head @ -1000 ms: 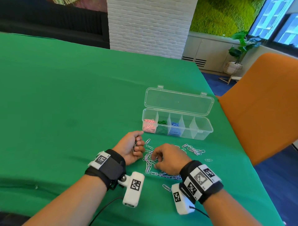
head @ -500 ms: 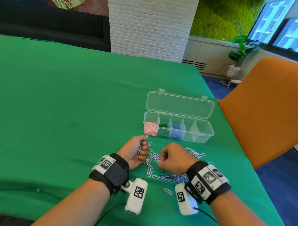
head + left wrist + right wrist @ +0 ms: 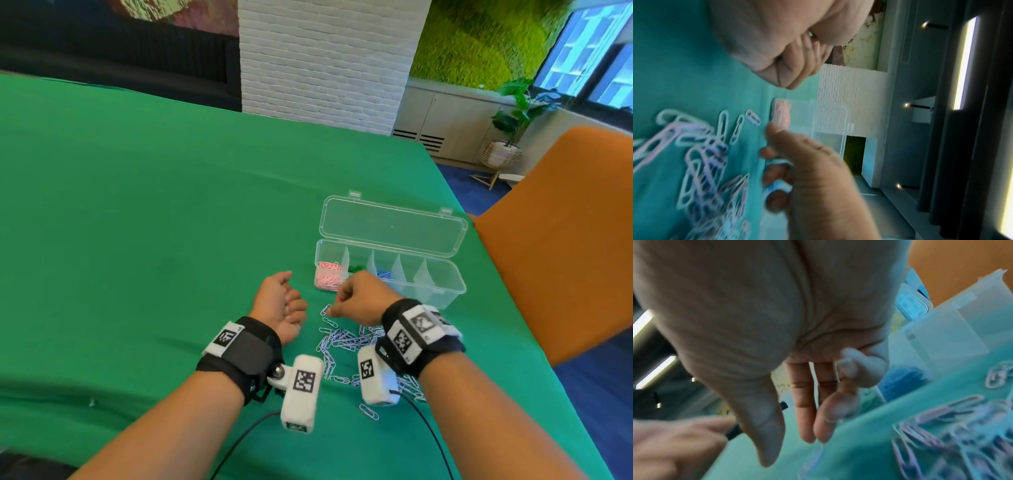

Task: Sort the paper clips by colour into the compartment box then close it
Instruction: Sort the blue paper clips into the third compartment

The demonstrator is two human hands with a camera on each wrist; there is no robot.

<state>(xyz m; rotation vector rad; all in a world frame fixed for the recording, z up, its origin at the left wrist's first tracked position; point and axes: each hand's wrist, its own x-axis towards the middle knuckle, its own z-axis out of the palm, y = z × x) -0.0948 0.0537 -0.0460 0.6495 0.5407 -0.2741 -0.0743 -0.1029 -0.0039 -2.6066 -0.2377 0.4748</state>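
Observation:
A clear compartment box [image 3: 430,292] stands open with its lid [image 3: 394,226] tipped back. Its left cells hold pink clips [image 3: 327,275], green clips [image 3: 358,269] and blue clips [image 3: 384,274]; the right cells look bare. A pile of white and pale lilac clips [image 3: 342,339] lies on the green cloth in front of it. My left hand [image 3: 284,301] hovers left of the pile, fingers [image 3: 797,53] folded into the palm over clips gathered earlier. My right hand [image 3: 356,298] is raised in front of the box, fingers curled, with pale clips [image 3: 778,162] between them.
An orange chair [image 3: 565,240] stands close off the table's right edge. One loose clip [image 3: 368,411] lies nearer me than the pile. The green table [image 3: 137,222] stretches far left and back. Cables trail from both wrist cameras.
My right hand has lifted off the pile and moved toward the box's left end. My left hand has closed tighter and shifted slightly away from the pile.

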